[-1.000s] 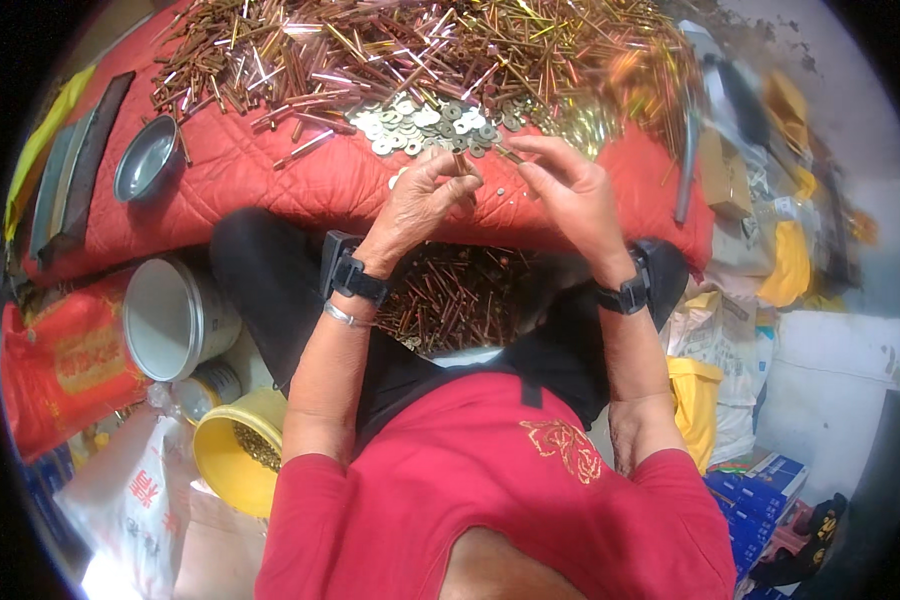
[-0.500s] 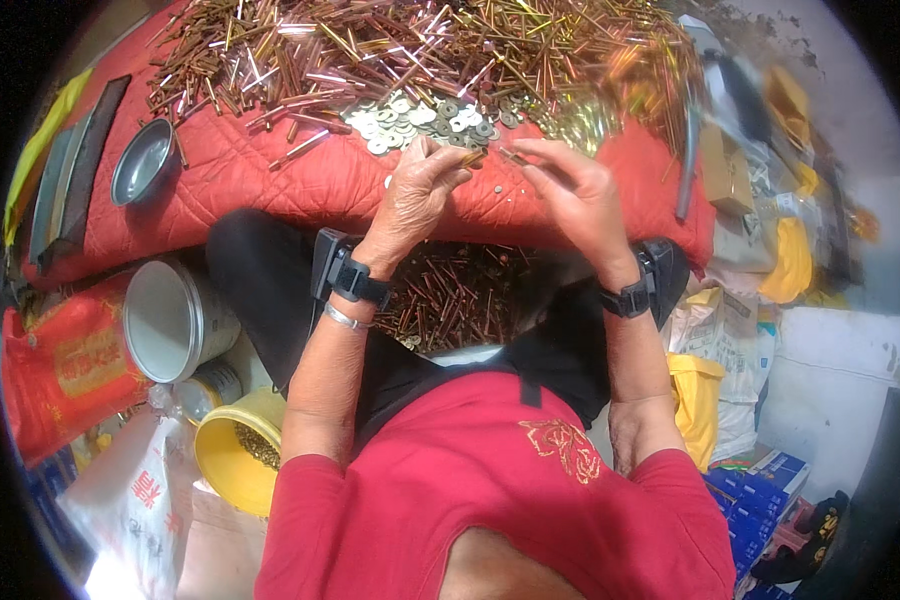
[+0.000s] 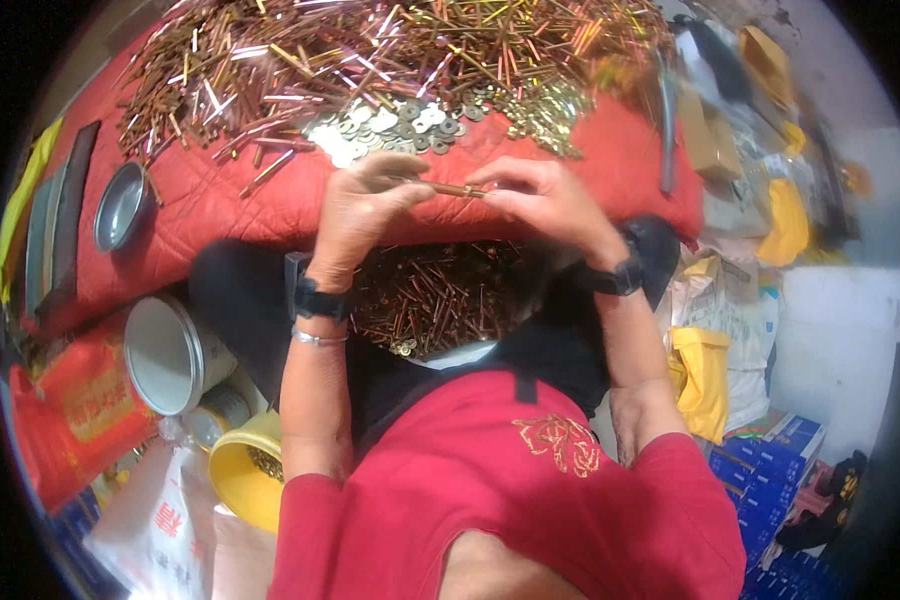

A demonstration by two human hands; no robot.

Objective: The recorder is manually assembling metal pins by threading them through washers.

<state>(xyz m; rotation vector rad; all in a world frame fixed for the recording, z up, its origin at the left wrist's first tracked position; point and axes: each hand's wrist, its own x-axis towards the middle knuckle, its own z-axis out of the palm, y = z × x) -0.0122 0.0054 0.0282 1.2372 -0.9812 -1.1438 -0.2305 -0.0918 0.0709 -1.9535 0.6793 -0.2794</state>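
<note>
Over the near edge of the red quilted cover (image 3: 230, 215), a slim copper-coloured metal bolt (image 3: 447, 188) lies level between my two hands. My left hand (image 3: 358, 208) has its fingers closed round the bolt's left end. At the other end my right hand (image 3: 552, 205) pinches it between thumb and fingers; a small brassy piece shows by those fingertips, too small to name. Just beyond the hands sit a heap of flat silver washers (image 3: 410, 128) and a patch of small shiny gold-coloured parts (image 3: 550, 118). Behind them spreads a large pile of similar bolts (image 3: 300, 55).
Between my legs is a heap of finished-looking copper-coloured bolts (image 3: 435, 300). A metal bowl (image 3: 122, 207) rests on the cover at left. A white bucket (image 3: 160, 355) and yellow bucket (image 3: 240, 470) stand lower left. Blue boxes (image 3: 765, 480) and a yellow bag (image 3: 702, 375) are at right.
My hands have moved slightly nearer me, the left one also to the left. The bolt now spans both hands, where before the hands were apart with small pieces at their fingertips.
</note>
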